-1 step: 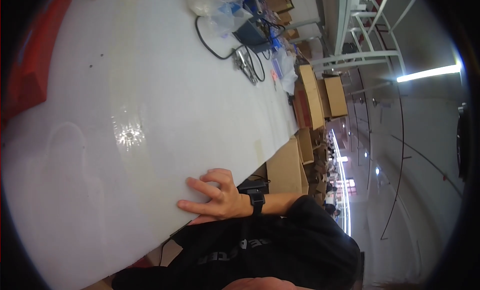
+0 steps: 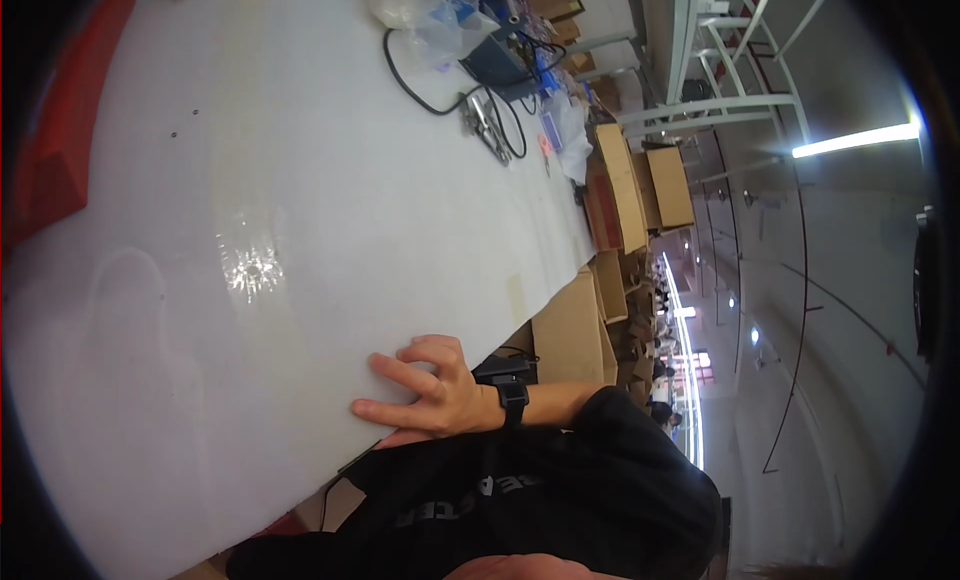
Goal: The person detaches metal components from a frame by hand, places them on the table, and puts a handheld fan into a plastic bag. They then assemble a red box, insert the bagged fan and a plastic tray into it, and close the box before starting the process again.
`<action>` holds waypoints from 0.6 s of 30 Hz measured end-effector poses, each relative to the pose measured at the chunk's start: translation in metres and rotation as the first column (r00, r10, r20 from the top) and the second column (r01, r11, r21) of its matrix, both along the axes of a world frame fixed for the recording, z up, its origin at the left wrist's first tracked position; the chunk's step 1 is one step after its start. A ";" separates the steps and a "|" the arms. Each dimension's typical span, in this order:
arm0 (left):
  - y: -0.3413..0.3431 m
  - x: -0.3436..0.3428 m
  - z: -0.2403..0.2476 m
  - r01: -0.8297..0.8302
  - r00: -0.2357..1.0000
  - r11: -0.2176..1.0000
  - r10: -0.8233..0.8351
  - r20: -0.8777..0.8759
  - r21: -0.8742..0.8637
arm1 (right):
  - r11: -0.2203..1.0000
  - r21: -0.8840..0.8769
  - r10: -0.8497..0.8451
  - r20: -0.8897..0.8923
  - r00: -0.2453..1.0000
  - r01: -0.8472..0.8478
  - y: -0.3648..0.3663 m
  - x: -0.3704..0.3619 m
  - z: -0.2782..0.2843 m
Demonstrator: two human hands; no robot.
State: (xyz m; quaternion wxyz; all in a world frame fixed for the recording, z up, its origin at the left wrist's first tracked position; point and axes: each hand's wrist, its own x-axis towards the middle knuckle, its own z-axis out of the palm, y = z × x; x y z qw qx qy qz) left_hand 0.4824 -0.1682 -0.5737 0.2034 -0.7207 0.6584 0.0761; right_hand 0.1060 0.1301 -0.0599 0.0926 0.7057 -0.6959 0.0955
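Observation:
My right hand point(image 2: 425, 390) rests at the table's near edge, palm down. Its fingers are spread and slightly bent, with nothing visible between them. A black watch point(image 2: 513, 400) is strapped round that wrist, and a dark flat object point(image 2: 505, 366) lies beside it, partly hidden. Under the hand is the white-covered table point(image 2: 330, 250). My left hand is out of view; only a black sleeve point(image 2: 275, 560) shows at the lower left.
A red bin point(image 2: 65, 160) stands at the left. Two tiny dark pieces point(image 2: 195, 112) lie on the table. Farther off are a shiny metal tool point(image 2: 485, 128), a black cable point(image 2: 400, 75), plastic bags point(image 2: 425, 20) and red-handled scissors or pliers point(image 2: 545, 152). Cardboard boxes point(image 2: 570, 325) stand beside the table.
The view has shifted very slightly, so the table things sit a little farther left. My right hand keeps its pose on the table edge.

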 end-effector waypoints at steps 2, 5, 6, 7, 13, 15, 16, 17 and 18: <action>0.002 -0.001 0.003 0.011 1.000 1.000 -0.011 0.002 -0.009 | 1.000 -0.013 0.021 -0.013 1.000 -0.021 -0.002 -0.004 -0.002; 0.005 0.003 0.011 0.025 0.999 0.999 -0.024 0.022 -0.021 | 0.999 -0.031 0.024 -0.042 0.999 -0.025 -0.004 -0.005 -0.005; 0.008 0.005 0.014 0.024 0.999 0.999 -0.023 0.027 -0.027 | 0.999 -0.039 0.032 -0.055 0.998 -0.034 -0.004 -0.005 -0.006; 0.012 0.006 0.019 0.020 0.999 0.999 -0.019 0.029 -0.037 | 0.998 -0.045 0.031 -0.047 0.998 -0.033 -0.004 -0.005 -0.006; 0.048 0.012 0.078 -0.006 0.999 0.991 0.010 0.033 -0.135 | 0.996 -0.086 0.013 -0.063 0.998 -0.018 -0.005 -0.003 -0.004; 0.074 0.016 0.110 -0.019 0.999 0.982 0.026 0.031 -0.189 | 0.993 -0.113 0.015 -0.041 0.999 -0.020 -0.004 -0.002 -0.005; 0.089 0.021 0.129 -0.026 0.999 0.973 0.034 0.030 -0.228 | 0.993 -0.113 0.011 -0.041 0.999 -0.016 -0.004 0.000 -0.006; 0.106 0.024 0.148 -0.034 0.999 0.964 0.042 0.025 -0.264 | 0.993 -0.115 0.007 -0.041 0.999 -0.012 -0.003 0.001 -0.006; 0.123 0.027 0.169 -0.044 0.998 0.950 0.053 0.020 -0.308 | 0.993 -0.119 0.005 -0.040 0.999 -0.010 -0.002 0.002 -0.006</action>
